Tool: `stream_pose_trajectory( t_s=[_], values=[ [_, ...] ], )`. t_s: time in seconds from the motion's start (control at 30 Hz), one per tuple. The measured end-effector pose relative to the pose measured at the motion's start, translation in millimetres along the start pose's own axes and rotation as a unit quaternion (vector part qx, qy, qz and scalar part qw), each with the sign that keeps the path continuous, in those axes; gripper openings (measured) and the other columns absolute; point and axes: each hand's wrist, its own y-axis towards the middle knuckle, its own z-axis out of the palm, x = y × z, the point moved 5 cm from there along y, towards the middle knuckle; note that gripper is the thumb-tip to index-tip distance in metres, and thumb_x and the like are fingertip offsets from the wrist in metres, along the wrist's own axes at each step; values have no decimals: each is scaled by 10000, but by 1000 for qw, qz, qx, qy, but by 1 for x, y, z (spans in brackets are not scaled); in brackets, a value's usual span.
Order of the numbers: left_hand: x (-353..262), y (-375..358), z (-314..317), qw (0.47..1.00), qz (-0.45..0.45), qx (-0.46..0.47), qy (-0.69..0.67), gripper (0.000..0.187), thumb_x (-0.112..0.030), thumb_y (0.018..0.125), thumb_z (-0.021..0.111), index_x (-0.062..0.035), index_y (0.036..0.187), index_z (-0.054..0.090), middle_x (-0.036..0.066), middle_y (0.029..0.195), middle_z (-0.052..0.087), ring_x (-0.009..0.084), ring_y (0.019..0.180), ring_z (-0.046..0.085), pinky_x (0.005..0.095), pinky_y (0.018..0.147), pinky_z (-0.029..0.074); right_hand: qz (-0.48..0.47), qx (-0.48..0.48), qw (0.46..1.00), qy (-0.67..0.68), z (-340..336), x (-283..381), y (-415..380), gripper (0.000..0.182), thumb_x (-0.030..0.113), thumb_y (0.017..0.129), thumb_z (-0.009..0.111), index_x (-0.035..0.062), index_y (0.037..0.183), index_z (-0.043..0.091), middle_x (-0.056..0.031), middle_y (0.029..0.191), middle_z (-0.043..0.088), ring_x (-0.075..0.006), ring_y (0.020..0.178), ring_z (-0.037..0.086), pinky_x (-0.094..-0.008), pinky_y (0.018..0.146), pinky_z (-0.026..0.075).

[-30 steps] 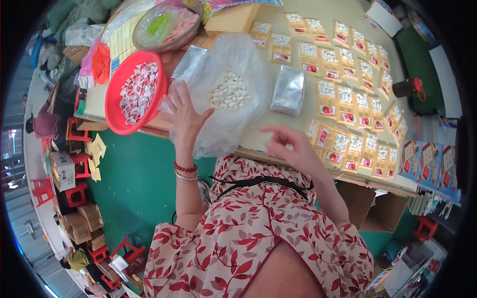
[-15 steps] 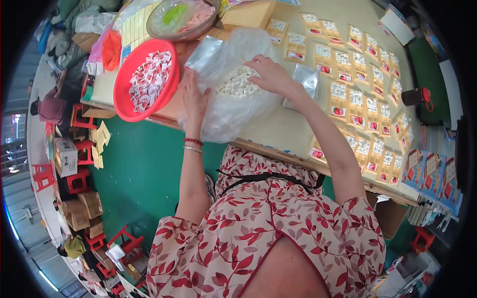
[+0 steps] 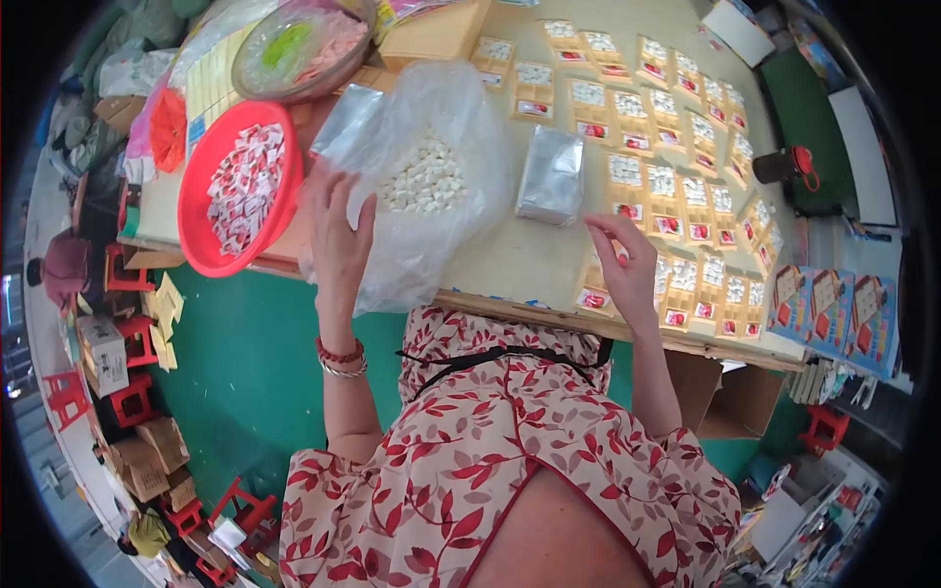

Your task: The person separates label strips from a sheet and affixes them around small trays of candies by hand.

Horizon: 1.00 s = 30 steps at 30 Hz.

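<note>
Left hand point(image 3: 338, 235) is up at the near edge of the clear plastic bag point(image 3: 431, 186), fingers spread and pressed against the film, nothing clamped in them. The bag slumps on the table point(image 3: 520, 265), its mouth open, a heap of small white pieces point(image 3: 423, 176) pooled in the middle. Over on the other side, the right hand point(image 3: 627, 269) hovers above the near row of yellow cards point(image 3: 676, 211), thumb and forefinger pinched together; whether a white piece sits between them I cannot tell, it is too small. Right below that hand one card point(image 3: 593, 294) lies at the table's front edge, its red label showing. The cards run in rows across the table's right half, each carrying a white cluster and a red label. Between bag and cards a silver foil pouch point(image 3: 552, 176) lies flat. Left of the bag, a red bowl point(image 3: 211, 235) sits at the table's edge, full of red-and-white sachets point(image 3: 245, 181), and behind it a clear bowl point(image 3: 294, 54) holds green and pink things.
</note>
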Motion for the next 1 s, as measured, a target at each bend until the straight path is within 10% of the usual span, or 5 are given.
stream_pose_trajectory(
  t_s=[0.43,0.67,0.93,0.97,1.0],
  values=[
    [34,62,114,983,12,149,104,283,-138,818,555,-3,1062,606,202,1001,613,354,879,581,400,768,460,6,-56,992,112,-13,39,-4,168,40,884,538,-2,1026,616,-60,893,641,-109,819,615,-225,756,470],
    [-15,45,34,956,-62,155,-242,280,-182,883,567,-22,1109,606,71,905,670,91,701,579,216,593,432,33,-89,988,124,-25,33,-19,160,16,872,538,-8,1013,610,-55,894,631,-104,808,606,-226,717,471],
    [-94,54,-163,930,130,-264,-220,586,-377,915,303,145,1138,447,286,935,566,334,878,569,381,850,419,-412,-278,859,125,-149,170,-28,573,441,838,490,-14,1185,463,-242,1047,539,-391,906,552,-356,682,515],
    [-85,47,-189,760,221,-298,-535,580,-383,911,331,143,1129,443,307,941,554,380,878,558,396,858,419,-496,-294,783,233,-155,185,-33,652,530,865,432,-15,1221,415,-269,1067,520,-419,923,544,-374,692,517],
    [-123,47,-211,780,272,-360,-434,554,-420,908,392,-3,1269,349,213,1195,398,331,1046,479,445,925,389,-495,-293,784,233,-155,185,-35,652,530,865,432,-15,1221,415,-269,1067,520,-419,923,544,-374,692,517]
  ],
)
